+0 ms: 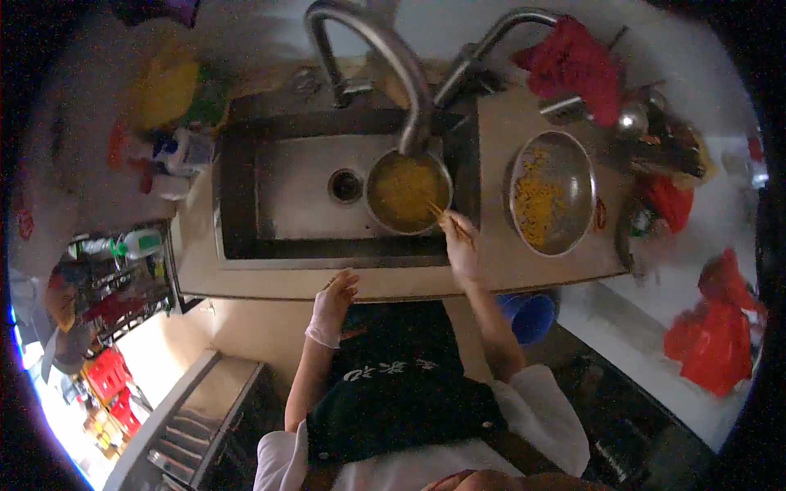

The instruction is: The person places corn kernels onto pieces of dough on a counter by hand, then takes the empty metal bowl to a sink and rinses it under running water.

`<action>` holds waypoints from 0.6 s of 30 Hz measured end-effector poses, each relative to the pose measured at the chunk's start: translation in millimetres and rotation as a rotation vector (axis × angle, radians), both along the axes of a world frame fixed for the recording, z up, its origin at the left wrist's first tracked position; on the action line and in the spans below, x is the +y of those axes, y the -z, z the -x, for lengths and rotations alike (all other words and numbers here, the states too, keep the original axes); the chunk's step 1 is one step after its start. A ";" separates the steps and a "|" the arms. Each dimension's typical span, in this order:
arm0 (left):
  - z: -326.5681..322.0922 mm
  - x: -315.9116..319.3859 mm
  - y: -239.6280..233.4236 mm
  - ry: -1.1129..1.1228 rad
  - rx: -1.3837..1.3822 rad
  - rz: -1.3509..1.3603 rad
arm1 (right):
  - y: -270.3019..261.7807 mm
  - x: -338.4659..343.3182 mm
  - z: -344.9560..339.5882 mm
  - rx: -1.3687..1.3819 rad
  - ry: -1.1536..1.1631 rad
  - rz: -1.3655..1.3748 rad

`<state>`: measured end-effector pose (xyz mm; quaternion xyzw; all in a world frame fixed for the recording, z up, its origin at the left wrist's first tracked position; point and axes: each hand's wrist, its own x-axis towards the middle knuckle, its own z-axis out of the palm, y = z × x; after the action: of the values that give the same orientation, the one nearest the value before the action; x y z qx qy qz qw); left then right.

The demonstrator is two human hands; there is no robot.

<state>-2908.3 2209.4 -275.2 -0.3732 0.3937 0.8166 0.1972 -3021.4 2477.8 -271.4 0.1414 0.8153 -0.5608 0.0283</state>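
Note:
A round metal bowl [373, 205] stands in the right part of the steel sink [301, 202], under the curved faucet [402, 55]. Water and many small yellow pieces [402, 187] fill it; what the pieces are is too blurred to tell. My right hand [462, 242] is at the bowl's lower right rim, closed around what look like wooden chopsticks [435, 208], their tips in the bowl. My left hand [334, 301], in a thin translucent glove, hovers by the counter's front edge with loosely bent fingers and nothing visible in it.
On the counter to the right sits an oval-looking metal bowl [574, 215] with more yellow pieces. A second faucet [473, 55] has a red cloth [574, 67] at its end. Bottles [190, 150] stand left of the sink. A blue bucket [531, 319] is below the counter.

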 end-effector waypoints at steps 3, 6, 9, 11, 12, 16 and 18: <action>-0.1 6.7 6.1 0.092 0.052 0.082 | 6.7 43.5 -66.6 0.142 -0.051 -0.275; 18.1 15.4 5.2 0.132 0.044 0.118 | -42.9 75.1 -111.1 -0.355 0.744 0.405; 37.8 32.3 7.7 0.098 -0.036 -0.030 | 0.2 171.8 -156.8 0.165 0.064 -0.941; 56.0 55.7 7.0 0.146 0.041 -0.063 | 22.9 211.7 -149.5 0.020 0.115 -0.995; 70.7 79.1 -5.2 0.203 0.109 0.039 | 27.0 224.0 -131.0 -0.021 0.284 -0.631; 126.1 167.1 -51.6 0.437 0.198 0.197 | 52.8 256.2 -123.6 -0.032 0.039 -0.919; 147.2 204.7 -53.0 0.509 0.298 0.246 | 58.9 254.7 -124.6 0.079 0.152 -0.833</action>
<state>-3055.5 2414.0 -222.2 -0.1600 0.5949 0.7329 0.2889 -2896.8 2732.5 -330.2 0.1787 0.9600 -0.1888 -0.1040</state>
